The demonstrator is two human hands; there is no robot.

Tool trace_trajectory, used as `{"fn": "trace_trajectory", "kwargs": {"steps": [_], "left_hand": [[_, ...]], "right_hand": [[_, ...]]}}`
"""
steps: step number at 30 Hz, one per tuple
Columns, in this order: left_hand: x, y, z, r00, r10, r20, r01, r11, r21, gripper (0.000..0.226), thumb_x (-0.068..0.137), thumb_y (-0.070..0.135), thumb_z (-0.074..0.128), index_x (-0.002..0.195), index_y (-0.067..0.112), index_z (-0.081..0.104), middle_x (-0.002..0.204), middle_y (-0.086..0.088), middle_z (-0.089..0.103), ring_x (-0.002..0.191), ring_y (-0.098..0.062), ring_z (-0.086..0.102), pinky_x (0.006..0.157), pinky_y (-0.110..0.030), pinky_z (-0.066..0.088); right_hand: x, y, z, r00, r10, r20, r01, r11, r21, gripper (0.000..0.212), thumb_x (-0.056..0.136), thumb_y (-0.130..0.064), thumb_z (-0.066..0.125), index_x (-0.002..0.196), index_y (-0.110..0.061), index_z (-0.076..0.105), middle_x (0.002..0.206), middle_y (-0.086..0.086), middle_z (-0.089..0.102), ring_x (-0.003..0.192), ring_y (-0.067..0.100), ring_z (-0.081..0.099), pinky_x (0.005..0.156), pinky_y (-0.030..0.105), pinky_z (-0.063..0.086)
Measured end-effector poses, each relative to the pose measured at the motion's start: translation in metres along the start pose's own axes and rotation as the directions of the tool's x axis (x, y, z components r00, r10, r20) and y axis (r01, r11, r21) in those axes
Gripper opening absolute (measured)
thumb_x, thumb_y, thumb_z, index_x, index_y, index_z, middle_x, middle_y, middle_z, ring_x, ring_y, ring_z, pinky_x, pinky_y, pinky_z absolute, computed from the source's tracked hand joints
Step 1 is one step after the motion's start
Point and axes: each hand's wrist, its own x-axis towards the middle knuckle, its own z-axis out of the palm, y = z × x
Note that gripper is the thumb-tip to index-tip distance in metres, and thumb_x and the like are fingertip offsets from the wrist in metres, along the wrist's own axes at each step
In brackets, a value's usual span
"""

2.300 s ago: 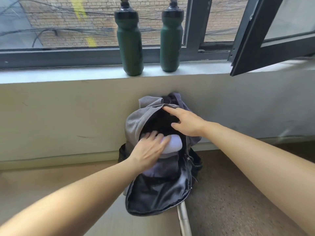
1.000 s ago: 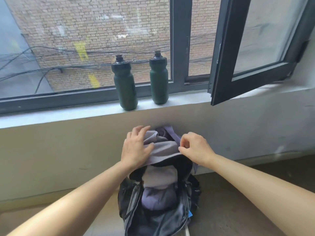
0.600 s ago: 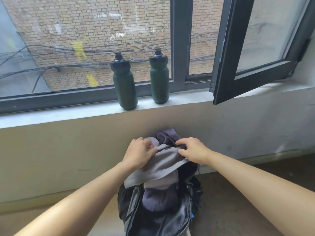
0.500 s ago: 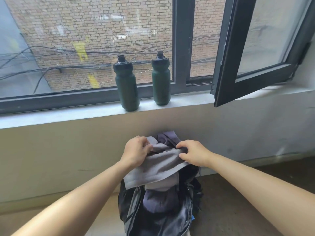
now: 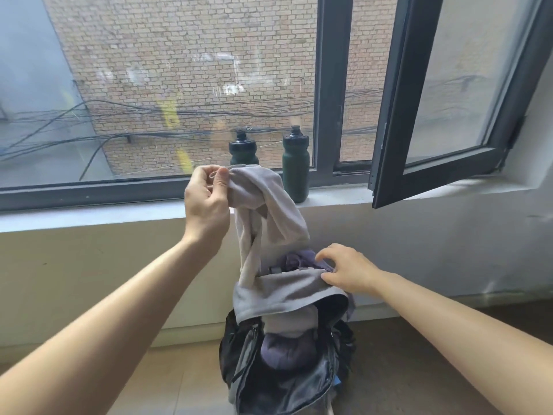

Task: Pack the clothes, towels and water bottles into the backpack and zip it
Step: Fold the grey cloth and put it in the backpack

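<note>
A head-worn camera looks down at two bare arms reaching toward an open dark backpack (image 5: 287, 381) standing on the floor against a pale wall, at the lower centre of the frame. The left hand (image 5: 206, 202), raised to the middle of the frame, pinches one end of a grey towel (image 5: 272, 211) between thumb and fingers. The towel hangs down from there and drapes across the backpack's top opening. The right hand (image 5: 347, 272), lower and to the right, presses curled fingers onto the towel's other end at the backpack's rim. Folded purple and pale clothes (image 5: 287, 345) sit inside the backpack. Behind, two dark green water bottles (image 5: 296, 172) stand upright on the windowsill (image 5: 89, 217), the left one partly hidden by the towel.
</note>
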Motion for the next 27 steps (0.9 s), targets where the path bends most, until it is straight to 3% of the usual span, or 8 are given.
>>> {"fn": "trace_trajectory", "kwargs": {"steps": [3,7,10,12,15,19,23,27], "left_hand": [[-0.013,0.032,-0.009,0.998,-0.025,0.061,0.034,0.987,-0.158,0.015,0.102,0.036,0.056,0.095,0.024,0.060,0.088,0.000,0.063,0.086,-0.018,0.059,0.084,-0.045,0.055],[-0.044,0.052,-0.017,0.967,-0.130,0.219,0.186,0.948,-0.260,0.020,0.097,0.036,0.059,0.098,0.016,0.064,0.098,-0.013,0.068,0.093,-0.030,0.064,0.095,-0.060,0.053],[-0.069,0.056,-0.020,0.939,-0.194,0.284,0.275,0.919,-0.282,0.017,0.105,0.026,0.057,0.101,0.010,0.062,0.097,-0.015,0.067,0.089,-0.027,0.064,0.091,-0.054,0.053],[-0.076,0.060,-0.022,0.923,-0.229,0.310,0.324,0.896,-0.303,0.015,0.106,0.023,0.055,0.099,0.011,0.062,0.092,-0.010,0.066,0.084,-0.023,0.063,0.086,-0.048,0.054],[-0.081,0.065,-0.031,0.879,-0.226,0.420,0.375,0.872,-0.315,0.009,0.101,0.023,0.063,0.098,0.015,0.065,0.088,-0.002,0.069,0.077,-0.017,0.065,0.069,-0.035,0.058],[-0.097,0.055,-0.034,0.651,-0.281,0.705,0.503,0.855,-0.124,0.037,0.088,0.022,0.070,0.122,0.008,0.069,0.098,-0.010,0.070,0.076,-0.016,0.067,0.059,-0.026,0.058],[-0.114,0.038,-0.033,0.384,-0.363,0.849,0.439,0.881,0.178,0.011,0.094,0.022,0.073,0.101,0.013,0.072,0.085,-0.008,0.055,0.067,-0.013,0.053,0.063,-0.022,0.050],[-0.120,0.024,-0.029,0.389,-0.395,0.832,0.333,0.903,0.273,0.044,0.084,0.043,0.073,0.117,0.013,0.071,0.109,-0.008,0.073,0.100,-0.022,0.070,0.096,-0.035,0.057]], "right_hand": [[-0.022,-0.020,-0.019,0.998,-0.028,-0.052,0.039,0.975,0.218,0.047,0.088,-0.029,0.071,0.133,-0.029,0.059,0.132,-0.010,0.060,0.100,0.009,0.062,0.096,0.031,0.051],[-0.059,-0.065,-0.046,0.979,-0.196,-0.055,0.186,0.746,0.639,0.052,0.088,-0.015,0.078,0.128,-0.040,0.055,0.119,-0.021,0.069,0.108,0.000,0.067,0.092,0.025,0.054],[-0.080,-0.091,-0.050,0.971,-0.208,-0.116,0.221,0.611,0.760,0.016,0.092,-0.015,0.062,0.107,-0.018,0.065,0.082,-0.014,0.070,0.073,0.001,0.063,0.068,0.018,0.048],[-0.090,-0.102,-0.052,0.970,-0.146,-0.195,0.243,0.553,0.797,0.018,0.089,-0.013,0.052,0.092,0.003,0.061,0.068,0.010,0.057,0.059,0.016,0.051,0.062,0.032,0.044],[-0.100,-0.107,-0.060,0.964,-0.161,-0.212,0.260,0.397,0.880,0.033,0.097,-0.012,0.050,0.117,0.014,0.058,0.106,0.046,0.056,0.100,0.060,0.057,0.093,0.066,0.052],[-0.111,-0.104,-0.066,0.977,-0.141,-0.160,0.189,0.224,0.956,0.036,0.104,-0.013,0.041,0.133,0.002,0.056,0.129,0.031,0.062,0.121,0.047,0.060,0.104,0.057,0.049],[-0.112,-0.100,-0.055,0.998,-0.036,-0.049,0.054,0.159,0.986,0.037,0.105,-0.023,0.040,0.102,-0.016,0.076,0.098,0.008,0.074,0.094,0.026,0.067,0.085,0.038,0.054],[-0.109,-0.097,-0.051,1.000,-0.023,0.016,-0.013,0.089,0.996,0.040,0.103,-0.030,0.046,0.083,-0.024,0.080,0.091,0.003,0.073,0.097,0.021,0.063,0.095,0.039,0.050]]}}
